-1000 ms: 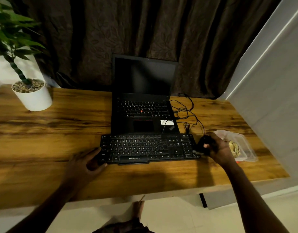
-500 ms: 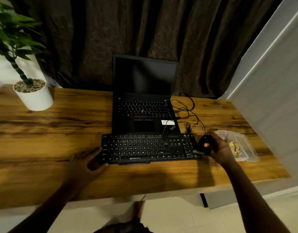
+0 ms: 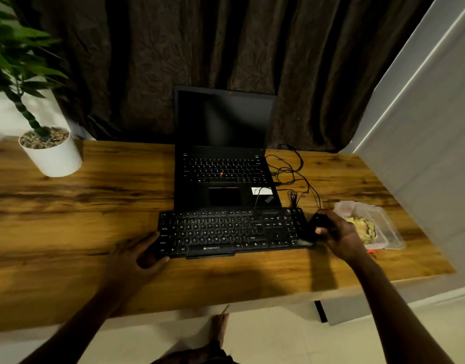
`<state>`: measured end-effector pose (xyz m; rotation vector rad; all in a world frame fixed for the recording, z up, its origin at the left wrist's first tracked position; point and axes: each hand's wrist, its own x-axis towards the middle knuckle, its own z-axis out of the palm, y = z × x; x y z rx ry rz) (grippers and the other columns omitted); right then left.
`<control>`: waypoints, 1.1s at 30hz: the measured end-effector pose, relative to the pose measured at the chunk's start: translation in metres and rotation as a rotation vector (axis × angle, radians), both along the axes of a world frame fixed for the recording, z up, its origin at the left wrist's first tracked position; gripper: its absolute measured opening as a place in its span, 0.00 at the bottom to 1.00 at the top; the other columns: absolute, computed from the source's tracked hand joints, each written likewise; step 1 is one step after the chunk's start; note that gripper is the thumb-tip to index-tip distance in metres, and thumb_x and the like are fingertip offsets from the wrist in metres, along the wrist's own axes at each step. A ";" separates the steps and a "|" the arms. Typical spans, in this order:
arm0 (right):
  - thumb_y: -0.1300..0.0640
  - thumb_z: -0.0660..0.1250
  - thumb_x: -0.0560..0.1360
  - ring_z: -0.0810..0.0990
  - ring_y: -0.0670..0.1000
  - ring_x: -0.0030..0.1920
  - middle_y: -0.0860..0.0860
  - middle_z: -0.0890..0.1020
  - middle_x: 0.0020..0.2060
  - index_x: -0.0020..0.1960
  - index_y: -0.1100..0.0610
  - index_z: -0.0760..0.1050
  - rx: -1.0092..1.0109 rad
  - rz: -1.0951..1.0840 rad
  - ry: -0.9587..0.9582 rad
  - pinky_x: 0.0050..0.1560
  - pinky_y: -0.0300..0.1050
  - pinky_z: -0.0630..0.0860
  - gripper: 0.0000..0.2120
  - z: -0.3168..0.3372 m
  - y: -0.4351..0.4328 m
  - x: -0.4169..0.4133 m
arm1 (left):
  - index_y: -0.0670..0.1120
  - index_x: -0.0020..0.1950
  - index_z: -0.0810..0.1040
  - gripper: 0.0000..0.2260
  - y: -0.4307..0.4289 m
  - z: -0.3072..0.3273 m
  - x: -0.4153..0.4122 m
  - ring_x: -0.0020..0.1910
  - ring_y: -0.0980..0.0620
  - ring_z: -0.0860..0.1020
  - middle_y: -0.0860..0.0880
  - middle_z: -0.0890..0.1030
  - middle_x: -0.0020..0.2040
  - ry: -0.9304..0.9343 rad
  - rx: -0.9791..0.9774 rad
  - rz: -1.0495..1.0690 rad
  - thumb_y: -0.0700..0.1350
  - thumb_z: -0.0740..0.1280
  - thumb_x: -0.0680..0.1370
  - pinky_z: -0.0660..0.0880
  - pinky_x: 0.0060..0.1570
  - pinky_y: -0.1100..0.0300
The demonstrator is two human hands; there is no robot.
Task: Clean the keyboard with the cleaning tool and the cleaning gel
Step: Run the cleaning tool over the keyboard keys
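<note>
A black Zebronics keyboard (image 3: 226, 232) lies on the wooden desk in front of an open laptop. My left hand (image 3: 136, 258) grips the keyboard's front left corner between thumb and fingers. My right hand (image 3: 339, 235) is closed around a black cleaning tool (image 3: 314, 227) at the keyboard's right end. The tool's pale tip rests on the near right corner keys. Just right of that hand, a yellowish lump of cleaning gel (image 3: 364, 229) sits in a clear plastic container (image 3: 386, 227).
The dark laptop (image 3: 223, 164) stands behind the keyboard with black cables (image 3: 291, 174) tangled at its right. A potted plant in a white pot (image 3: 52, 156) is at the desk's far left. A grey wall panel borders the right side; a curtain hangs behind.
</note>
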<state>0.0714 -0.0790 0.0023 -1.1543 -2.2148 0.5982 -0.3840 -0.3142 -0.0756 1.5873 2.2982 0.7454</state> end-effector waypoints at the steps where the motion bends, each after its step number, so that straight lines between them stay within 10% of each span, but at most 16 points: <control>1: 0.49 0.66 0.74 0.82 0.49 0.47 0.52 0.81 0.47 0.59 0.56 0.75 0.015 -0.008 -0.008 0.44 0.25 0.75 0.17 0.001 0.000 0.005 | 0.58 0.73 0.70 0.44 0.000 -0.001 -0.001 0.68 0.40 0.70 0.48 0.73 0.71 0.005 -0.010 0.000 0.81 0.50 0.66 0.67 0.65 0.41; 4: 0.39 0.63 0.75 0.82 0.48 0.47 0.49 0.82 0.48 0.61 0.55 0.74 0.045 -0.012 -0.030 0.43 0.30 0.78 0.23 -0.003 0.001 0.007 | 0.58 0.73 0.70 0.44 0.000 -0.001 0.000 0.69 0.40 0.69 0.49 0.72 0.72 -0.016 -0.018 0.007 0.81 0.51 0.65 0.67 0.65 0.41; 9: 0.52 0.68 0.77 0.82 0.46 0.51 0.48 0.81 0.52 0.64 0.50 0.72 -0.045 0.002 -0.022 0.45 0.47 0.83 0.16 -0.014 -0.010 -0.029 | 0.61 0.73 0.69 0.39 0.001 -0.011 -0.007 0.69 0.43 0.69 0.51 0.73 0.71 -0.016 -0.007 -0.011 0.79 0.56 0.67 0.66 0.68 0.41; 21: 0.69 0.69 0.73 0.82 0.52 0.52 0.52 0.82 0.51 0.63 0.57 0.73 0.018 -0.072 -0.068 0.49 0.29 0.78 0.20 -0.001 -0.007 -0.001 | 0.56 0.72 0.72 0.37 0.001 -0.001 0.001 0.68 0.41 0.70 0.49 0.74 0.70 -0.029 0.051 -0.009 0.73 0.60 0.67 0.67 0.65 0.41; 27: 0.61 0.68 0.77 0.82 0.49 0.51 0.51 0.81 0.52 0.65 0.53 0.72 -0.055 -0.033 0.024 0.43 0.49 0.84 0.18 -0.011 -0.018 -0.033 | 0.60 0.73 0.69 0.37 0.000 -0.008 -0.005 0.69 0.42 0.69 0.50 0.72 0.72 -0.043 0.020 -0.015 0.75 0.60 0.67 0.68 0.67 0.41; 33: 0.54 0.66 0.74 0.82 0.52 0.51 0.52 0.82 0.51 0.62 0.53 0.72 -0.007 -0.068 -0.021 0.47 0.37 0.81 0.16 0.004 -0.013 0.001 | 0.58 0.72 0.71 0.37 0.000 -0.004 -0.001 0.68 0.41 0.70 0.49 0.74 0.70 -0.025 0.041 0.009 0.73 0.60 0.67 0.67 0.66 0.43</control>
